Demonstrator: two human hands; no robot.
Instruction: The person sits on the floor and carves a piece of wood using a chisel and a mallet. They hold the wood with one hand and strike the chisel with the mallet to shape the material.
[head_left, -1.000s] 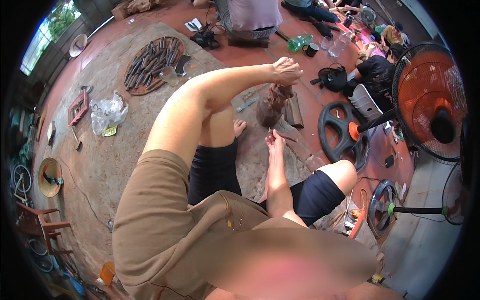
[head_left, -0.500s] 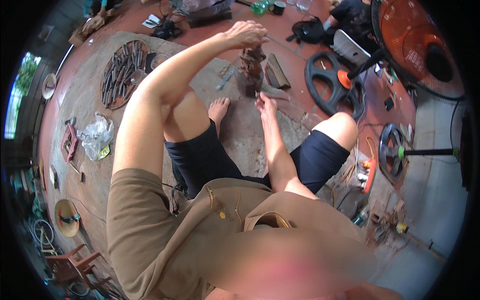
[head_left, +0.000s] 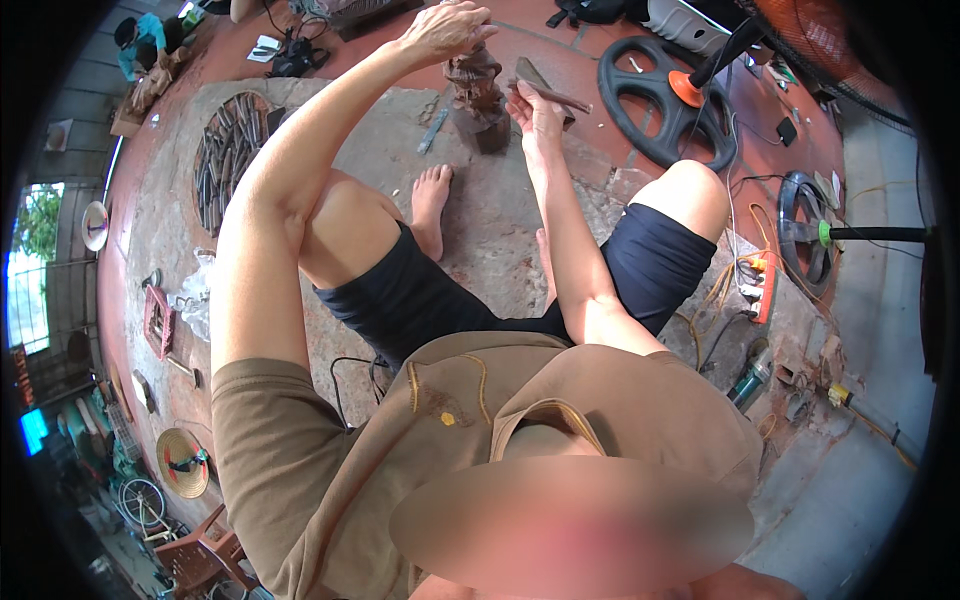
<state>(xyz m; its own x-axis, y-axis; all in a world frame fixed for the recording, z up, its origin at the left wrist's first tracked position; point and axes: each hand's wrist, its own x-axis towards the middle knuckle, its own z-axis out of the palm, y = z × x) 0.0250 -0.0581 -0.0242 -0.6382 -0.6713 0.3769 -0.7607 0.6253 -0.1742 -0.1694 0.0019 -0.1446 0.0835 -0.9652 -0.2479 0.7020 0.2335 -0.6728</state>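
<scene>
A dark brown wood carving stands upright on the stone slab beyond my bare feet. My left hand reaches over from the left, its fingers bent round the carving's top; their tips are partly hidden. Right of the carving and apart from it, my right hand is closed on a slim brown stick-like tool. Its exact kind is hard to make out. Behind that hand lies a wedge-shaped piece of wood. A thin grey-blue metal tool rests on the slab left of the carving.
A round tray full of carving chisels lies at left, near a plastic bag. The black fan base is at right, with a power strip and cords nearer. A person sits far left.
My view has shifted, so the carving appears higher and further left. My right hand has drawn away from the carving's base to its right, carrying the stick-like tool. My left hand stays at the top.
</scene>
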